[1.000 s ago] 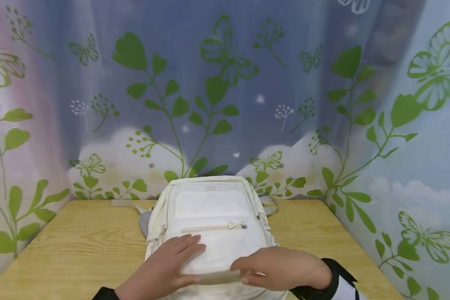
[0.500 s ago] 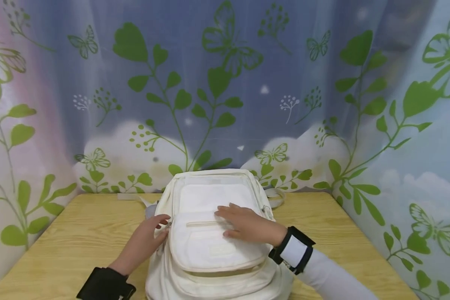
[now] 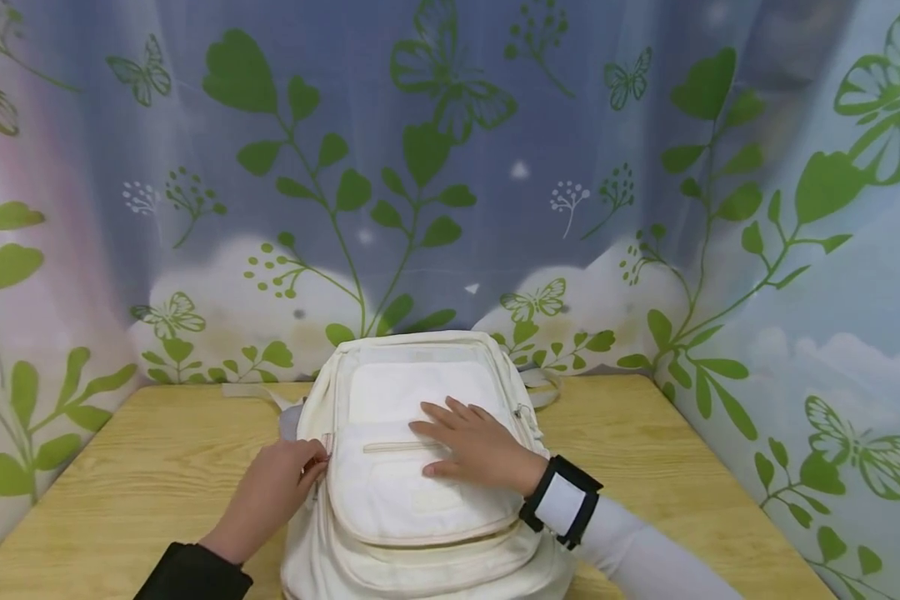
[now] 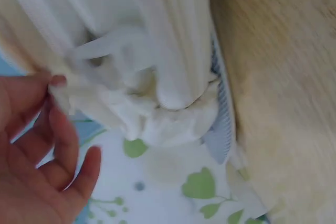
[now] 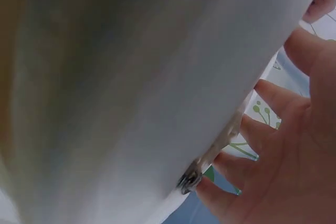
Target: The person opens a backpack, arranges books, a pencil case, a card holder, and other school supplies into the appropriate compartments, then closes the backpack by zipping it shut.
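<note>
A cream-white backpack [image 3: 435, 517] lies front side up on the wooden table, its top toward the curtain. My left hand [image 3: 273, 487] is at the left edge of its front pocket, thumb and forefinger pinching a small zipper pull. In the left wrist view the left hand [image 4: 44, 150] has a small pale tab [image 4: 60, 98] at its fingertips, with the other fingers loosely bent. My right hand [image 3: 476, 446] rests spread on the front pocket, covering part of the horizontal zipper [image 3: 393, 448]. In the right wrist view its fingertips touch the fabric near a metal zipper slider [image 5: 190, 178].
The light wood table [image 3: 645, 467] extends on both sides of the backpack. A pale strap [image 3: 251, 390] trails at the back left, another strap [image 3: 543, 387] loops at the back right. A leaf-and-butterfly curtain [image 3: 450, 233] hangs behind and at the sides.
My left hand moved from the pocket's lower front to its left edge, and its fingers closed on the zipper pull. My right hand moved up from the pocket's lower edge onto its front.
</note>
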### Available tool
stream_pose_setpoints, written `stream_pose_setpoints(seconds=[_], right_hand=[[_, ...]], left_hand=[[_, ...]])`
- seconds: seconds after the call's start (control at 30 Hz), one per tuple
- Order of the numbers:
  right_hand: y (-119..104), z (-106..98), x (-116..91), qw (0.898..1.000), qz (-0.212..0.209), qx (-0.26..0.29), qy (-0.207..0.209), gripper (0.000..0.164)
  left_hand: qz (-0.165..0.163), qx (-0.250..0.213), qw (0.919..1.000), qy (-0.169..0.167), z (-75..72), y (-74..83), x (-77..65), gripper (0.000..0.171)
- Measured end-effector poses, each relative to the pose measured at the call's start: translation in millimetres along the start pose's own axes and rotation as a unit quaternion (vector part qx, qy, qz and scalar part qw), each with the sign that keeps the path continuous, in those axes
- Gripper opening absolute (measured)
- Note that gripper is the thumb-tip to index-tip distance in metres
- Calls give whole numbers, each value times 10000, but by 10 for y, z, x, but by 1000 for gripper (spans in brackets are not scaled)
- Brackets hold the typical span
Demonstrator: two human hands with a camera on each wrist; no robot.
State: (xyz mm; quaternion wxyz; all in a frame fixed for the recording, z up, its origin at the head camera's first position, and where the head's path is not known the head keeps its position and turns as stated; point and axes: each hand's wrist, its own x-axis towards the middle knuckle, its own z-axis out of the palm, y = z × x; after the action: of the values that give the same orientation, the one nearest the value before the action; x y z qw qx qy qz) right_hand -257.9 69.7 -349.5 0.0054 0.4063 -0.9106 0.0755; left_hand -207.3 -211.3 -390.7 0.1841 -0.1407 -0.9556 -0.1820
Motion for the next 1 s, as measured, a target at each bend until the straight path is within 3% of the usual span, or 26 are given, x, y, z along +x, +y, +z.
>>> stream_pose_setpoints(seconds=[0.1,0.27,0.47,0.6,0.87,0.93,1.0], right_hand=[[10,34,7,10000,37,0,3,58],[23,75,5,9999,124,-75,-6,58],[2,91,10,9996,136,-215,92,58],[-18,77,-1,9994,98,-284,157,58],[-34,62,-23,9998,153,-119,107,57],[-30,59,-31,9995,113,-197,218,56],[-47,41,-59,9982,-25,-371,480,52]], left_hand=[[49,-71,9994,-339,-59,56,-119,15],[462,-201,9965,-672,-90,176,-314,19],[784,-466,9894,-1127,-103,360,-442,16],[1051,-482,9877,-1051,-81,478,-481,12],[1746,-509,9818,-552,90,748,-473,13],[1676,-698,9814,-623,108,792,-451,10],[1391,-1039,9807,-898,98,806,-436,7]])
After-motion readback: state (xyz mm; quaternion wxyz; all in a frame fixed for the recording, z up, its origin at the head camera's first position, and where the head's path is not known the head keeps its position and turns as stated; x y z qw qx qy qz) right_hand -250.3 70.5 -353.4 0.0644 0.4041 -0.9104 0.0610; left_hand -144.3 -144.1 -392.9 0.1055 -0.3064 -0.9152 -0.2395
